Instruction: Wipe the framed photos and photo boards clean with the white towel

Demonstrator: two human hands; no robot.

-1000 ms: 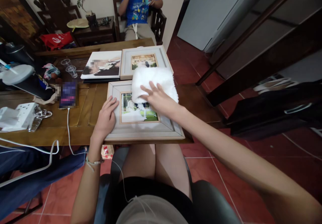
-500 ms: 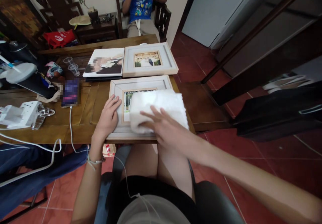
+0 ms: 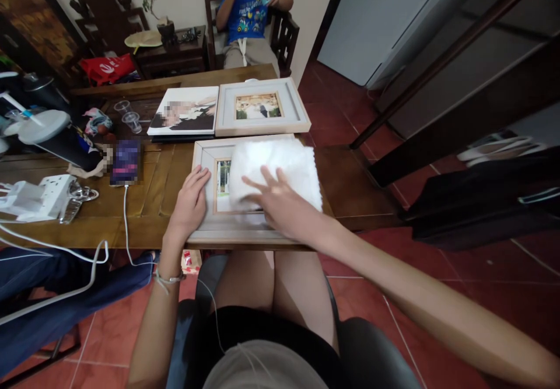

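Observation:
A light wooden picture frame [image 3: 205, 202] lies flat on the table's front edge before me. My left hand [image 3: 191, 195] rests on its left border, fingers stretched out and holding it down. My right hand [image 3: 280, 202] presses on a white fluffy cloth [image 3: 293, 167], fingers spread over its top. The cloth covers the middle and right of the frame, hiding most of the photo [image 3: 223, 178] inside it. Only the photo's left strip shows.
Behind it lie a second framed photo [image 3: 295, 109] and a white-edged photo panel [image 3: 195, 100]. To the left are a phone [image 3: 125, 164] on a cable, a power strip [image 3: 55, 193], a lidded black cup [image 3: 70, 144] and plastic cups [image 3: 131, 122]. A person [image 3: 247, 13] sits opposite.
My right hand and the white cloth have moved up and away from me over the frame, baring more of its lower border. My left hand stays on the left border.

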